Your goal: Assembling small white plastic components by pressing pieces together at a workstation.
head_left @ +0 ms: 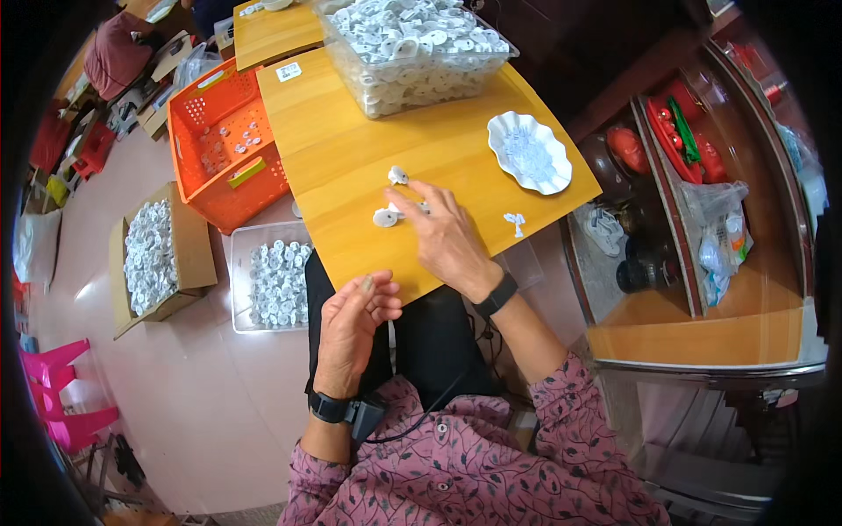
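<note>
Our pink-patterned shirt [443,465] nearest, left hand [353,314] half-curled by wooden desk's [342,171] edge, right hand [449,238] parted, grips unclear: pinch white discs [385,217] lightly.

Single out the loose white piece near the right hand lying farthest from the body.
The upper piece, just beyond the right hand; the round-faced piece and the partly covered piece lie closer in.

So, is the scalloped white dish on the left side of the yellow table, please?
No, the white dish lies near the right edge of the table, right of the right hand.
</note>
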A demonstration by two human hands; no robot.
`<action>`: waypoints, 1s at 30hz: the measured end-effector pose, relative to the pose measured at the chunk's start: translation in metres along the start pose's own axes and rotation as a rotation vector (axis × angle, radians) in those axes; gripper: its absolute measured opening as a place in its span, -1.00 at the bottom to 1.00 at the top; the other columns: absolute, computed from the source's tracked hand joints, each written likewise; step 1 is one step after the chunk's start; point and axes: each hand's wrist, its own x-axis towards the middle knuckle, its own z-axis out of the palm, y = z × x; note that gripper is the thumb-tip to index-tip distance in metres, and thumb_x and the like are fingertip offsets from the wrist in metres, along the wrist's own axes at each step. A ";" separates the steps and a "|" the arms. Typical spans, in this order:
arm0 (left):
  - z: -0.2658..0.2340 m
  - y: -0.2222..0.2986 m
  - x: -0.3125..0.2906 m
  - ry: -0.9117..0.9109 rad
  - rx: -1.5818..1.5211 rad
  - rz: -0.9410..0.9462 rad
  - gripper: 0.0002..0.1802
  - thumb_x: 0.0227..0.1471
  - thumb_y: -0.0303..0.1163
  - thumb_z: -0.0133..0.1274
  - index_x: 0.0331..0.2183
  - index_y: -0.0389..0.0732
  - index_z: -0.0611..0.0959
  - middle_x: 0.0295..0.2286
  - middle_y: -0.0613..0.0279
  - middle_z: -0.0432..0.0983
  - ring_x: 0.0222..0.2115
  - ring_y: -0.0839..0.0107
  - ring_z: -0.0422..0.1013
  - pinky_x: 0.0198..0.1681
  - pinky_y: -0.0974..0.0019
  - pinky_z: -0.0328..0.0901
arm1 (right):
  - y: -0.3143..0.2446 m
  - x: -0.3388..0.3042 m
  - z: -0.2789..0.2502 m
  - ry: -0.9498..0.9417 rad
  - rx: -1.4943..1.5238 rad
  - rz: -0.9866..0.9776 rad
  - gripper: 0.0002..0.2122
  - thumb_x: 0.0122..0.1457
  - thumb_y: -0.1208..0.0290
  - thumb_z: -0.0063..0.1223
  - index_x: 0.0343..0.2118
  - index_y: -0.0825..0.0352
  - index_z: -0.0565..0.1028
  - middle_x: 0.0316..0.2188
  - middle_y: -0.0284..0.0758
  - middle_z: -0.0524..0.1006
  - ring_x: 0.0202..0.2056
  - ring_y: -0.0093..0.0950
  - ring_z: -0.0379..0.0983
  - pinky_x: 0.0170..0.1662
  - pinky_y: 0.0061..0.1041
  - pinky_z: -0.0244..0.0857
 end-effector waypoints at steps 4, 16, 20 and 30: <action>-0.003 0.002 -0.003 0.024 0.003 0.016 -0.63 0.27 -0.25 -0.03 -0.09 -0.38 0.58 -0.29 0.09 0.59 -0.35 0.39 0.54 -0.23 0.35 0.46 | 0.023 -0.029 -0.026 0.214 0.083 0.164 -0.53 -0.02 0.72 -0.08 0.04 0.37 0.45 -0.02 -0.09 0.40 0.02 -0.09 0.32 0.09 -0.16 0.22; 0.004 -0.005 0.002 0.031 0.049 -0.014 -0.68 0.26 -0.30 -0.01 -0.12 -0.36 0.59 -0.31 0.13 0.60 -0.37 0.42 0.54 -0.25 0.37 0.44 | 0.065 -0.109 -0.038 0.080 -0.338 0.242 -0.60 0.00 0.71 -0.06 -0.03 0.43 0.48 0.04 -0.20 0.42 0.06 -0.19 0.32 0.11 -0.17 0.14; 0.005 -0.004 0.001 0.028 0.039 -0.018 -0.69 0.26 -0.31 -0.01 -0.12 -0.36 0.59 -0.31 0.14 0.60 -0.37 0.41 0.54 -0.24 0.36 0.44 | 0.068 -0.106 -0.038 0.165 -0.101 0.293 -0.64 0.01 0.73 -0.09 -0.10 0.39 0.53 -0.06 -0.20 0.50 -0.01 -0.22 0.39 0.08 -0.22 0.21; 0.001 -0.006 0.002 0.036 0.009 -0.020 -0.71 0.26 -0.34 0.00 -0.12 -0.36 0.59 -0.31 0.14 0.60 -0.36 0.41 0.54 -0.25 0.34 0.45 | 0.059 -0.109 -0.031 0.228 -0.111 0.252 -0.72 0.00 0.73 -0.02 -0.19 0.41 0.54 -0.15 -0.22 0.50 -0.09 -0.23 0.42 -0.01 -0.26 0.25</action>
